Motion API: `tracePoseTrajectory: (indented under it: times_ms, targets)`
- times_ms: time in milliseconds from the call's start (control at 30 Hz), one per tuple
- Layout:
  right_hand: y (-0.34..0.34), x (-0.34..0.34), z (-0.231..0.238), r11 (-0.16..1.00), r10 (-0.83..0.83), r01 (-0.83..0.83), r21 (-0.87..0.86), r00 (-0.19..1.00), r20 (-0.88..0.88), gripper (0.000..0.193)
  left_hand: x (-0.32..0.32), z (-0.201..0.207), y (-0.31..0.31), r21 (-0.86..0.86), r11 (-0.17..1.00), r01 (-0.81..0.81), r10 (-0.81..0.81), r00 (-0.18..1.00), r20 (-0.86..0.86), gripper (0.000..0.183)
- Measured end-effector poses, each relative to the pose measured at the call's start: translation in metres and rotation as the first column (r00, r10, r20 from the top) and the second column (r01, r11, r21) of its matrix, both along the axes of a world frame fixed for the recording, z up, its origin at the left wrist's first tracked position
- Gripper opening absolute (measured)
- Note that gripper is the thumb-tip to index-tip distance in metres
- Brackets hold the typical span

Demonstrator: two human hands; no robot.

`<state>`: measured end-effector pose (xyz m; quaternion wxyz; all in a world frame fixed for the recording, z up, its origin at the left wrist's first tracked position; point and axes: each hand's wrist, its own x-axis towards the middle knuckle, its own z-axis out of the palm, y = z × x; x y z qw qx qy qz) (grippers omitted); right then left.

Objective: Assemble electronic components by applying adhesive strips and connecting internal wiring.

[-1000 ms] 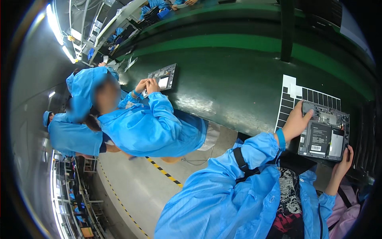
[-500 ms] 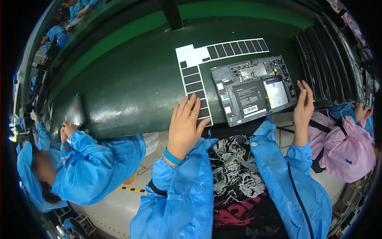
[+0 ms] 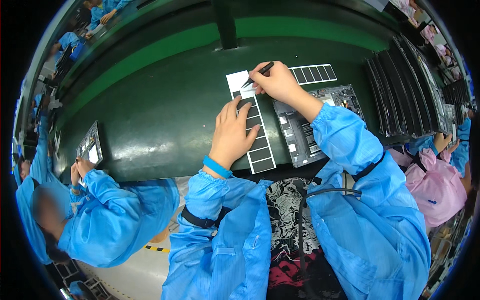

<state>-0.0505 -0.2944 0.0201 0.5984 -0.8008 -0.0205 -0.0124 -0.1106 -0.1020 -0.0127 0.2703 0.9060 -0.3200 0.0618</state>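
Note:
My left hand (image 3: 229, 132) lies flat with fingers spread on a strip of black rectangular stickers (image 3: 260, 143) on white backing. My right hand (image 3: 280, 82) grips black tweezers (image 3: 266, 68), their tips pointing at the white end of the strip near the top black sticker. A second sticker strip (image 3: 315, 74) runs off to the right behind my right hand. Under my right forearm sits an opened device chassis (image 3: 295, 137) with its circuit board and battery exposed; the arm hides much of it.
Dark upright panels (image 3: 400, 95) stand in a row at the right of the green bench (image 3: 165, 100). To the left a co-worker in a blue smock (image 3: 107, 215) holds a similar device (image 3: 91, 142). A post (image 3: 225, 25) rises at the bench's back.
My right hand has moved from the chassis's right side to the sticker strip and now holds tweezers. The strip and chassis sit slightly lower in view; my left hand is farther up the strip.

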Motion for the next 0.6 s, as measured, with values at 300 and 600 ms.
tracePoseTrajectory:
  times_ms: [300,600]
  targets:
    - [0.010,0.004,-0.013,0.991,0.020,-0.025,-0.129,0.999,-0.043,0.022,0.002,-0.007,0.001,0.016,0.999,-0.044,0.042,0.996,0.083,0.058]
    - [0.014,0.003,-0.013,0.996,0.040,-0.042,-0.077,0.999,-0.028,0.021,0.003,-0.006,0.002,0.029,0.999,-0.025,0.024,0.999,0.045,0.060]
